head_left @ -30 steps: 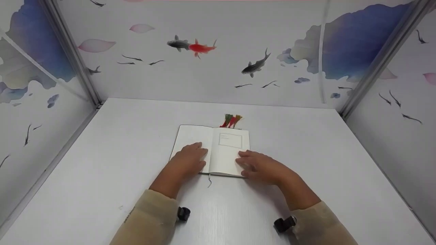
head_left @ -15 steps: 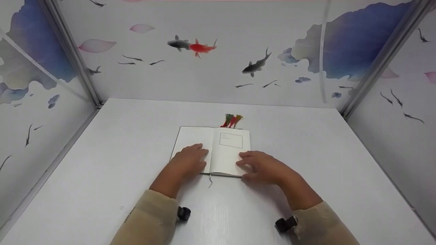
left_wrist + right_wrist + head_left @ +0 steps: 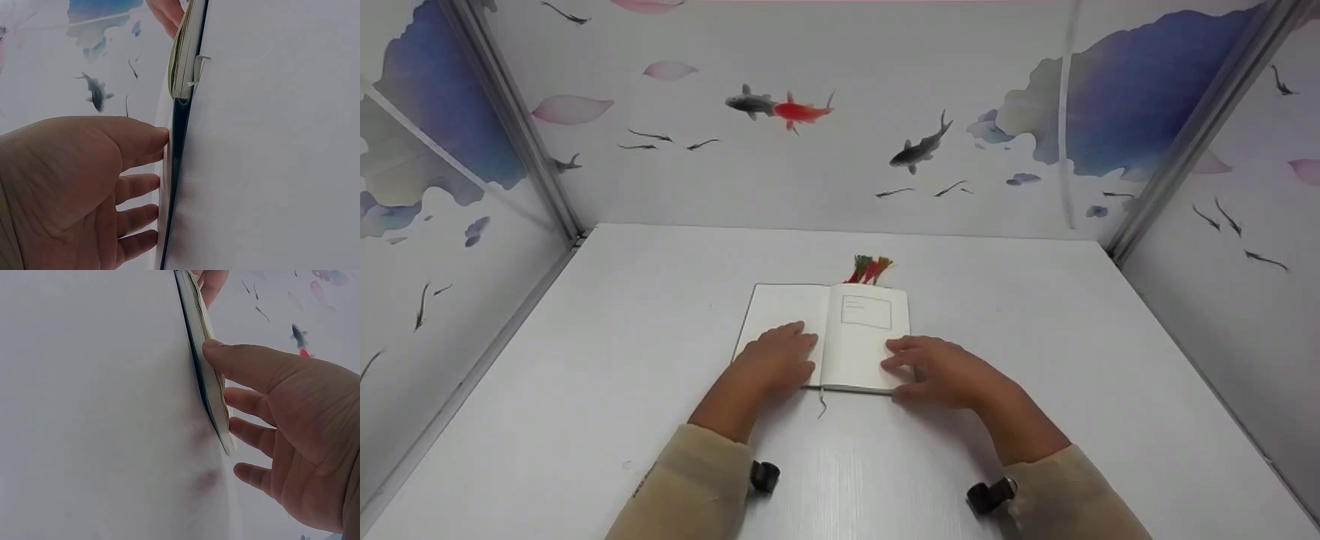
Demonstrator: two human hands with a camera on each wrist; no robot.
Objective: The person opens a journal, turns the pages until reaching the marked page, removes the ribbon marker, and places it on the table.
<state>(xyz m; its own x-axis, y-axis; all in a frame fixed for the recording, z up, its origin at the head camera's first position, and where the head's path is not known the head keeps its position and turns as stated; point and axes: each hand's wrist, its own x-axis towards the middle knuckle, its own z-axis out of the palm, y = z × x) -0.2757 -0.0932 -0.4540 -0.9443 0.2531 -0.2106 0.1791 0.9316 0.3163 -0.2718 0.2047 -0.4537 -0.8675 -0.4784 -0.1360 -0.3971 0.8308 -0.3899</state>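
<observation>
An open notebook (image 3: 855, 356) lies flat on the white table, with a small printed box (image 3: 866, 312) on its right page. My left hand (image 3: 772, 361) rests on the left page, fingers extended. In the left wrist view, the left hand's fingertips (image 3: 151, 183) touch the page surface. My right hand (image 3: 949, 369) lies at the right page's outer edge, fingers lightly bent. Its thumb (image 3: 236, 360) touches the page edges at the bottom in the right wrist view, while other fingertips meet the page. A thin ribbon marker (image 3: 822, 405) hangs from the notebook's lower edge.
Green, red and yellow tassels (image 3: 871, 268) stick out beyond the notebook's top edge. White panels painted with fish and lotus leaves enclose the table (image 3: 607, 360) at the back and both sides. Each sleeve cuff has a black device (image 3: 765, 477) beside it.
The head view has tilted slightly, so everything sits a little lower. Both hands stay on the notebook; the right hand's fingers have shifted very slightly toward the page's lower edge.
</observation>
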